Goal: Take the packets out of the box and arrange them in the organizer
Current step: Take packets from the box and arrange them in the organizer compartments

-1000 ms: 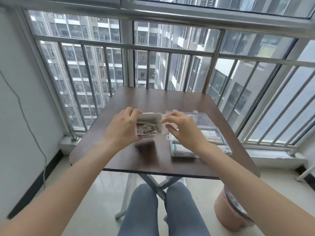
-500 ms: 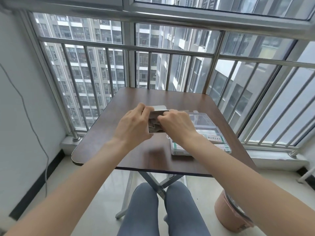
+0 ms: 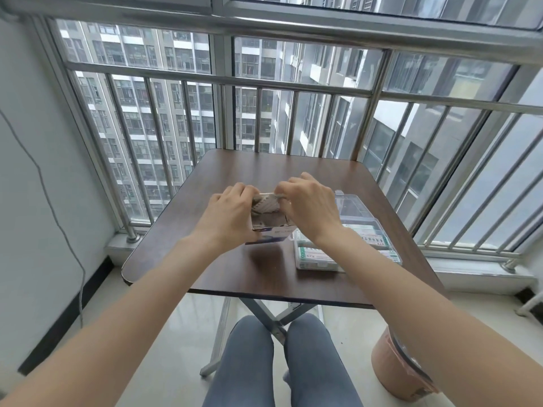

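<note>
A small white and blue cardboard box (image 3: 271, 229) is held just above the brown table (image 3: 264, 277), its open top turned toward me. My left hand (image 3: 227, 214) grips the box from its left side. My right hand (image 3: 311, 205) pinches a bundle of silvery packets (image 3: 266, 205) at the box's mouth, half pulled out. A clear plastic organizer (image 3: 349, 227) lies on the table to the right of the box, partly behind my right wrist, with green-and-white packets (image 3: 316, 254) in its near compartments.
The folding table stands against a metal window railing (image 3: 293, 86). A pink bin (image 3: 396, 368) sits on the floor at the lower right. My knees (image 3: 282, 362) are under the table's near edge. A wall with a hanging cable (image 3: 58, 224) is to the left.
My right hand moved from the box's right edge into its mouth and drew the packets up. The box tilted from lying open-side toward me to more upright in my left hand.
</note>
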### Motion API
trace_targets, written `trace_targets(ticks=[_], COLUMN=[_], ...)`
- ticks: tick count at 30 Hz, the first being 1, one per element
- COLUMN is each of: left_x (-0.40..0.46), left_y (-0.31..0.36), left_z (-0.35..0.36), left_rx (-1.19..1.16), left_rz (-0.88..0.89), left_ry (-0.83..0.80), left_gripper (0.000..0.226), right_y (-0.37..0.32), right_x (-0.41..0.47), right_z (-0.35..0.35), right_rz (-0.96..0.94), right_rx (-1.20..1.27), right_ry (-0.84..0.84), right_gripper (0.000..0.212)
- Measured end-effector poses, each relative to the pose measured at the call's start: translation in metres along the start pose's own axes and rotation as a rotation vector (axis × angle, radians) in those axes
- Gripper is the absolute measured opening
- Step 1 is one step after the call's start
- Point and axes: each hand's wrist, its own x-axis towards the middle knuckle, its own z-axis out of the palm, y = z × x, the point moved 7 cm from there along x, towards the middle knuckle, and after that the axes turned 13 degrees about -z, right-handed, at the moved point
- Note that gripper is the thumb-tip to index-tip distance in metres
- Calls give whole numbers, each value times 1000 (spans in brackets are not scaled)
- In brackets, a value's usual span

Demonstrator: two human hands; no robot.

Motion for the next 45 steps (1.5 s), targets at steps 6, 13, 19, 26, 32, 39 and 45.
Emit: trace_targets(ticks=[6,13,19,26,32,39,45], left_x=[11,30,45,41,32,21,11], left_y=[-8,-27,-29,24,60,97,130], left_z=[12,22,24,-29,-2,34,61], left_rx=[102,72,55,-487,-680,-812,-897], left_rz=[-35,-129,-109,182,58,-12,-67], left_ry=[-130,-298,-332,-5,-451,-607,-662], left_gripper=[81,89,103,81,54,19,16], right_y=[22,40,47,57,72,97,121], right_x=[6,14,21,9,-28,-79,-109], right_z=[10,26,33,6,-6,-3,-8], right_rz=[152,278,358,270,369,547,671], right_rx=[285,471,602,824,1148,1227,1151], right_ry=[-101,-112,-49,103,132,77,134], right_gripper=[20,14,13,8,18,19,13])
